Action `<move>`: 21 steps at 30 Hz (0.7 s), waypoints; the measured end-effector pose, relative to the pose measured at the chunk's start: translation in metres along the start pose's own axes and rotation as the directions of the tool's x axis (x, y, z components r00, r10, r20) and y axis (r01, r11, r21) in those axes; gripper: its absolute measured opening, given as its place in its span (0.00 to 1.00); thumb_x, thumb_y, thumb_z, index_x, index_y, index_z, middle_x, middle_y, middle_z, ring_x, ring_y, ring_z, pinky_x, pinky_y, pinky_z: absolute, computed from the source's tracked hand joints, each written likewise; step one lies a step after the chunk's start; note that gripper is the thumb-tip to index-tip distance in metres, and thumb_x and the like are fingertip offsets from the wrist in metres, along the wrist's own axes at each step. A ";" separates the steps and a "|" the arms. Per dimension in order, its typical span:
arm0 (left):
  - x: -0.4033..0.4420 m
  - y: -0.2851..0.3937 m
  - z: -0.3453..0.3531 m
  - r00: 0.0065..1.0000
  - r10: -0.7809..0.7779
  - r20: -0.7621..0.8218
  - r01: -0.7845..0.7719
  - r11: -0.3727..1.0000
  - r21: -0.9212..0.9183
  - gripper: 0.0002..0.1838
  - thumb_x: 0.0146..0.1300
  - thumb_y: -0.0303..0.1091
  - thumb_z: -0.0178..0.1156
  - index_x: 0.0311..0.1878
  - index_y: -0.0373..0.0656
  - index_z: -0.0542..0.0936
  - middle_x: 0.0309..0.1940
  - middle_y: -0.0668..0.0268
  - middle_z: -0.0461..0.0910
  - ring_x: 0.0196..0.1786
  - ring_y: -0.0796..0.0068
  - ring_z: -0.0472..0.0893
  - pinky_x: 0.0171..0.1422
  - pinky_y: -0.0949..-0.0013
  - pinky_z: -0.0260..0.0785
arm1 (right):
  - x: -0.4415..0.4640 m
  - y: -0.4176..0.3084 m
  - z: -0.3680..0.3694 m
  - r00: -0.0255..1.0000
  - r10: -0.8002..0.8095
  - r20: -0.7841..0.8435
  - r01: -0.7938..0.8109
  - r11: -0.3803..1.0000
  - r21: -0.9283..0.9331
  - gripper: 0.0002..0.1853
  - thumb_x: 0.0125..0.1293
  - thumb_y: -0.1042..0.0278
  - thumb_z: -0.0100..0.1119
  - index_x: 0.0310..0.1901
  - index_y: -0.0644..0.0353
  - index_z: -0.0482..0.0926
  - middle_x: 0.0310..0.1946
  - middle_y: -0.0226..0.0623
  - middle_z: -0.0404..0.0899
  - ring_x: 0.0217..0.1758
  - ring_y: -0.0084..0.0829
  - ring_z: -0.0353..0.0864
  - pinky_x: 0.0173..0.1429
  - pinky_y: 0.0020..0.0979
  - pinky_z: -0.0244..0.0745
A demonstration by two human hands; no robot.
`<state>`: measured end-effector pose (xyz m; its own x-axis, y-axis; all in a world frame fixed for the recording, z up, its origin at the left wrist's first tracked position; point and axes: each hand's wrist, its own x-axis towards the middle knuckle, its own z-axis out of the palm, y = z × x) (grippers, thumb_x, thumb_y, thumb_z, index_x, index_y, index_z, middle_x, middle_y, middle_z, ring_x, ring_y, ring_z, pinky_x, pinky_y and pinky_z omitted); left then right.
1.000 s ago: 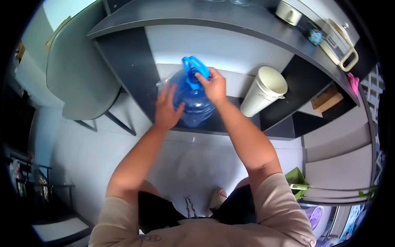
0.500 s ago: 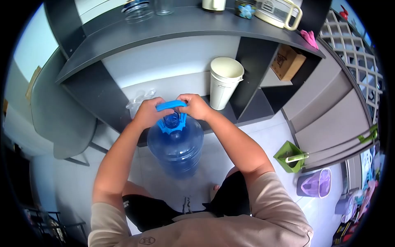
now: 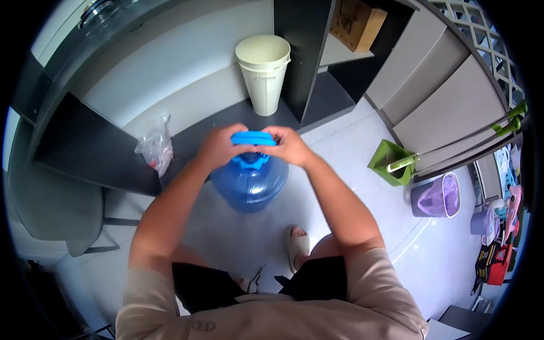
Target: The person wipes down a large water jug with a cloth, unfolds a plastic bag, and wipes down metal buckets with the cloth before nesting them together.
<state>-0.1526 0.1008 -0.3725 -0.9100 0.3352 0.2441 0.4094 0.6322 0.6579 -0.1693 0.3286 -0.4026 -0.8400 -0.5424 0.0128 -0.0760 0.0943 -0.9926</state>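
Observation:
A large translucent blue water jug [image 3: 250, 186] stands in front of me, between my feet and the dark cabinet. Its bright blue carry handle [image 3: 253, 137] arches over the neck. My left hand [image 3: 223, 145] is closed on the handle's left end, thumb along its near side. At the right end, my right hand [image 3: 287, 146] grips the same handle with fingers curled over it. Both hands and the handle hide most of the jug's mouth.
A cream bin [image 3: 264, 73] stands on the cabinet's dark base, with a crumpled plastic bag [image 3: 156, 146] to its left. On the right are a green dustpan [image 3: 392, 163] and a purple-lined bin [image 3: 436, 196]. A grey chair [image 3: 54, 195] stands at left.
My view has tilted down and shifted right, so the countertop items have mostly left the frame. The handle now covers more of the jug's neck; both hands stay on it.

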 end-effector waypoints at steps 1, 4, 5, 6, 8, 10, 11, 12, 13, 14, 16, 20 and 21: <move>0.005 0.007 0.002 0.997 -0.050 0.054 0.052 0.998 -0.023 0.24 0.48 0.45 0.77 0.46 0.43 0.82 0.36 0.56 0.84 0.41 0.58 0.85 0.47 0.62 0.75 | -0.006 -0.001 -0.008 0.999 0.034 0.011 -0.034 0.998 -0.043 0.13 0.58 0.68 0.73 0.42 0.61 0.81 0.35 0.29 0.83 0.38 0.18 0.80 0.46 0.24 0.76; 0.016 0.011 0.011 0.998 0.044 0.033 -0.035 0.973 -0.229 0.24 0.48 0.42 0.77 0.46 0.42 0.82 0.39 0.60 0.84 0.45 0.63 0.84 0.51 0.63 0.74 | -0.016 -0.018 -0.015 0.996 0.080 -0.050 -0.085 0.991 -0.107 0.12 0.58 0.66 0.74 0.38 0.60 0.81 0.32 0.27 0.82 0.35 0.18 0.80 0.44 0.24 0.76; 0.017 0.011 0.009 0.994 -0.012 0.109 0.037 0.974 -0.222 0.27 0.49 0.41 0.77 0.52 0.42 0.80 0.49 0.60 0.80 0.53 0.61 0.80 0.58 0.61 0.71 | -0.017 -0.020 -0.013 0.994 0.074 -0.084 -0.084 0.989 -0.123 0.13 0.57 0.66 0.75 0.38 0.60 0.80 0.31 0.27 0.82 0.35 0.18 0.80 0.44 0.24 0.75; 0.014 0.010 0.013 1.000 -0.015 -0.013 0.012 0.979 -0.204 0.29 0.51 0.42 0.76 0.55 0.43 0.78 0.52 0.58 0.78 0.56 0.59 0.79 0.60 0.60 0.69 | -0.017 -0.020 -0.011 0.991 0.069 -0.117 -0.085 0.987 -0.138 0.13 0.57 0.65 0.75 0.38 0.60 0.80 0.31 0.27 0.82 0.34 0.18 0.79 0.43 0.24 0.75; 0.003 -0.004 0.028 0.967 -0.008 -0.254 -0.032 0.987 -0.154 0.33 0.53 0.43 0.74 0.61 0.44 0.74 0.57 0.55 0.75 0.60 0.56 0.75 0.64 0.58 0.67 | -0.010 -0.020 -0.005 0.983 0.049 -0.177 -0.090 0.969 -0.231 0.17 0.54 0.60 0.77 0.37 0.61 0.80 0.29 0.30 0.81 0.33 0.22 0.79 0.42 0.26 0.75; -0.021 -0.022 0.046 0.943 -0.122 -0.309 0.078 0.985 -0.152 0.40 0.58 0.45 0.71 0.69 0.40 0.65 0.64 0.48 0.68 0.66 0.48 0.69 0.70 0.54 0.62 | -0.005 -0.022 0.004 0.969 -0.041 -0.244 -0.046 0.940 -0.339 0.23 0.49 0.54 0.78 0.37 0.63 0.80 0.28 0.38 0.82 0.30 0.28 0.79 0.40 0.30 0.75; -0.036 -0.028 0.057 0.918 -0.176 -0.355 0.127 0.979 -0.157 0.41 0.58 0.46 0.71 0.70 0.39 0.64 0.64 0.47 0.67 0.67 0.47 0.68 0.70 0.53 0.61 | -0.003 -0.030 0.008 0.961 -0.075 -0.267 -0.024 0.937 -0.348 0.26 0.49 0.50 0.77 0.40 0.63 0.81 0.29 0.42 0.83 0.31 0.36 0.82 0.42 0.34 0.77; -0.054 -0.033 0.068 0.888 -0.229 -0.399 0.176 0.970 -0.166 0.42 0.59 0.46 0.70 0.71 0.38 0.63 0.65 0.45 0.66 0.68 0.46 0.67 0.71 0.53 0.60 | -0.003 -0.036 0.011 0.960 -0.054 -0.276 -0.056 0.925 -0.375 0.26 0.49 0.50 0.77 0.42 0.63 0.82 0.30 0.42 0.83 0.32 0.37 0.83 0.43 0.34 0.77; -0.074 -0.038 0.080 0.904 -0.283 -0.321 0.236 0.955 -0.178 0.50 0.57 0.50 0.71 0.74 0.37 0.56 0.70 0.40 0.58 0.71 0.41 0.62 0.74 0.51 0.56 | -0.004 -0.043 0.013 0.958 -0.032 -0.287 -0.091 0.910 -0.404 0.26 0.50 0.50 0.77 0.43 0.63 0.82 0.30 0.43 0.84 0.33 0.38 0.84 0.43 0.35 0.78; -0.089 -0.038 0.091 0.904 -0.333 -0.267 0.308 0.942 -0.132 0.53 0.55 0.51 0.72 0.75 0.37 0.54 0.72 0.39 0.55 0.73 0.40 0.60 0.75 0.50 0.55 | -0.006 -0.048 0.015 0.954 -0.009 -0.299 -0.127 0.892 -0.433 0.27 0.50 0.50 0.77 0.44 0.63 0.82 0.31 0.44 0.84 0.34 0.38 0.85 0.44 0.35 0.78; -0.109 -0.036 0.111 0.890 -0.427 -0.158 0.429 0.903 -0.025 0.58 0.53 0.54 0.74 0.77 0.39 0.49 0.75 0.37 0.48 0.75 0.38 0.56 0.76 0.49 0.53 | -0.006 -0.055 0.021 0.950 -0.017 -0.312 -0.166 0.819 -0.549 0.23 0.54 0.51 0.74 0.41 0.63 0.83 0.29 0.42 0.84 0.34 0.36 0.85 0.44 0.34 0.78; -0.117 -0.036 0.122 0.901 -0.406 -0.154 0.403 0.914 -0.053 0.63 0.49 0.56 0.75 0.78 0.42 0.46 0.77 0.38 0.40 0.76 0.38 0.54 0.76 0.50 0.55 | -0.009 -0.055 0.024 0.945 0.050 -0.324 -0.191 0.888 -0.419 0.18 0.59 0.54 0.72 0.36 0.64 0.83 0.25 0.36 0.84 0.30 0.24 0.83 0.39 0.28 0.76; -0.116 -0.038 0.118 0.900 -0.413 -0.144 0.405 0.911 -0.080 0.63 0.49 0.56 0.75 0.78 0.43 0.46 0.77 0.38 0.40 0.76 0.38 0.54 0.76 0.50 0.55 | -0.011 -0.051 0.025 0.938 0.086 -0.335 -0.208 0.913 -0.349 0.18 0.60 0.54 0.71 0.36 0.64 0.83 0.25 0.36 0.84 0.30 0.24 0.82 0.39 0.28 0.76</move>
<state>-0.0548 0.1206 -0.5097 -0.9969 -0.0597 0.0506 -0.0009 0.6559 0.7548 -0.1426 0.3091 -0.3546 -0.9746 -0.2215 -0.0332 -0.0821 0.4910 -0.8673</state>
